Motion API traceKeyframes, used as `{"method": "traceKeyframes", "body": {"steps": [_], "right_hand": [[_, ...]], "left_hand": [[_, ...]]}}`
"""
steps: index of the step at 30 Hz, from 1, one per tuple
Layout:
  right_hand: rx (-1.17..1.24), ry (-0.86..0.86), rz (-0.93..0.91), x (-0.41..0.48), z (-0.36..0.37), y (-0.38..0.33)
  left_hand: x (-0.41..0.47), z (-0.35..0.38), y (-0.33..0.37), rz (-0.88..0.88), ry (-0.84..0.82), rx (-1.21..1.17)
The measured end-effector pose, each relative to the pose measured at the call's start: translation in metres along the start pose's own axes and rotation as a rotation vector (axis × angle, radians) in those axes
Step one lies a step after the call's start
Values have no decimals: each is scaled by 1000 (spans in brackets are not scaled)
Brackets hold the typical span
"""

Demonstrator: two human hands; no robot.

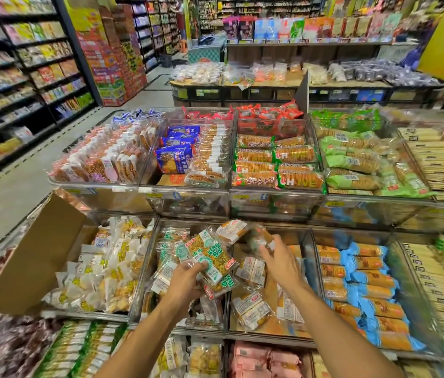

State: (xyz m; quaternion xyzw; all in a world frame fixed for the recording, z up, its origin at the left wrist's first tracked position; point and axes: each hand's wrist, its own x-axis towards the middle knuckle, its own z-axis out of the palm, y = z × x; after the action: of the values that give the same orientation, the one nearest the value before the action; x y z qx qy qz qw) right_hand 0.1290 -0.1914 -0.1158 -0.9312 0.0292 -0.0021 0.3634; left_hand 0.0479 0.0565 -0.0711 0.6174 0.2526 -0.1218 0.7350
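The green-labelled cracker packets (211, 259) are fanned out in the air above the middle clear bin (144, 271) of the lower tier, between the two hands. The left hand (185, 281) grips them from below, fingers curled round the bundle's lower end. An orange packet (232, 231) juts out just past their top edge. The right hand (280, 264) reaches over the neighbouring compartment, fingers spread and fairly straight against a blurred packet (259, 239); whether it pinches that packet cannot be told. A cardboard box (32, 257) leans at the far left.
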Motion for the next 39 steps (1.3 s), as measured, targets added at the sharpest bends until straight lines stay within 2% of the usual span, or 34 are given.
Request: {"method": "traceKeyframes", "body": {"steps": [4, 8, 12, 20, 25, 32, 39], "right_hand": [[386, 40, 263, -9, -11, 4], [741, -21, 414, -17, -5, 21], [768, -55, 453, -28, -1, 26], [850, -172, 511, -36, -3, 30], [638, -74, 451, -39, -7, 36], [916, 3, 501, -51, -24, 38], [1111, 14, 475, -96, -33, 31]], "left_hand": [[2, 6, 1, 5, -3, 9], [3, 19, 2, 6, -21, 9], [7, 26, 0, 9, -45, 44], [8, 31, -2, -12, -102, -69], [17, 28, -4, -23, -124, -119], [19, 35, -9, -29, -254, -129], [17, 41, -13, 3, -381, -82]]}}
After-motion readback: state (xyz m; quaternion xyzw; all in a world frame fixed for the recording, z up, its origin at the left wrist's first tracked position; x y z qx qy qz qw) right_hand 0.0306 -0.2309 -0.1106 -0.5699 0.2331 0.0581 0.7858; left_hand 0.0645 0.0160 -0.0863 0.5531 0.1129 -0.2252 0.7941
